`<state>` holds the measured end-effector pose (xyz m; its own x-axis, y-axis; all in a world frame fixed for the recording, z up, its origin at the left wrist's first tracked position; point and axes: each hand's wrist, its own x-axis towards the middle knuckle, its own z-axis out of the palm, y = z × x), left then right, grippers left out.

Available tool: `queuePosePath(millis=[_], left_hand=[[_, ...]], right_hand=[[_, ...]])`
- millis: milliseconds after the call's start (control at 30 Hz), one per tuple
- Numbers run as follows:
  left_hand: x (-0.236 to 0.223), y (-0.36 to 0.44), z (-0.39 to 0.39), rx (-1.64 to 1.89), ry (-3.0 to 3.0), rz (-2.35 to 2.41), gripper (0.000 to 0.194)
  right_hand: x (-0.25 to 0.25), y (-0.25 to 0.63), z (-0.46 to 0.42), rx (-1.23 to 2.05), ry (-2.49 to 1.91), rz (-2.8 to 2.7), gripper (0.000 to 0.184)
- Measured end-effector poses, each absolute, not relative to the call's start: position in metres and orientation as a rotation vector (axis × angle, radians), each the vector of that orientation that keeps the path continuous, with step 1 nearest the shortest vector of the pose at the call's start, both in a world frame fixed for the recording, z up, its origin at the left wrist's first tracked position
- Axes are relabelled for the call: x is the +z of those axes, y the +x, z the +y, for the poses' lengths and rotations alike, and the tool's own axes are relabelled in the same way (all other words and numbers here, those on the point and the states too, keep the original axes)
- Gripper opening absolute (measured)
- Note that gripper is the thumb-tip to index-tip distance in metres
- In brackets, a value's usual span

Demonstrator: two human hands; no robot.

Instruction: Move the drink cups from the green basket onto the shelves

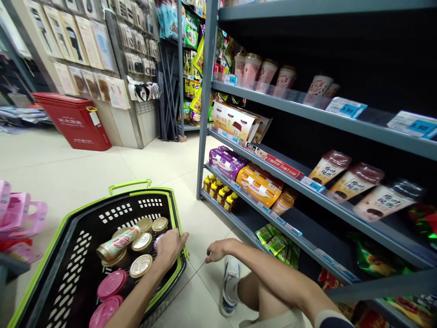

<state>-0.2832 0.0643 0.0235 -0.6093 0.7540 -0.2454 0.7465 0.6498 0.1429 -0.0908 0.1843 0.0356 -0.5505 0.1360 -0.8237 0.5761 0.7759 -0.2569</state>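
left hand (pixel 169 249) laid on lidded drink cup (pixel 156 242) by shopping basket (pixel 178 218) rim, grip unclear; cup judged light, stiff, best taken by body. right hand (pixel 218 251) loosely spread, empty.

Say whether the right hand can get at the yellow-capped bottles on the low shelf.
Probably yes: the right hand sits just below the yellow-capped bottles, and the shelf front looks open, with nothing visible between them.
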Motion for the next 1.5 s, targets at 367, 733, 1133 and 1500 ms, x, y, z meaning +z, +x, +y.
queuePosePath(millis=[367, 733, 1133, 1500], left_hand=[[0.013, -0.286, 0.06, -0.021, 1.268, 2.61, 0.055], [0.011, -0.294, 0.063, -0.023, 1.06, 2.537, 0.082], [0.036, -0.265, 0.072, -0.146, 1.443, 2.665, 0.046], [0.043, -0.266, 0.075, -0.207, 1.453, 2.6, 0.04]], right_hand=[[0.039, -0.092, 0.183, -0.614, 0.513, 2.097, 0.075], [0.035, -0.097, 0.18, -0.64, 0.489, 2.111, 0.073], [0.031, -0.098, 0.181, -0.655, 0.475, 2.146, 0.057], [0.033, -0.091, 0.188, -0.602, 0.417, 2.184, 0.062]])
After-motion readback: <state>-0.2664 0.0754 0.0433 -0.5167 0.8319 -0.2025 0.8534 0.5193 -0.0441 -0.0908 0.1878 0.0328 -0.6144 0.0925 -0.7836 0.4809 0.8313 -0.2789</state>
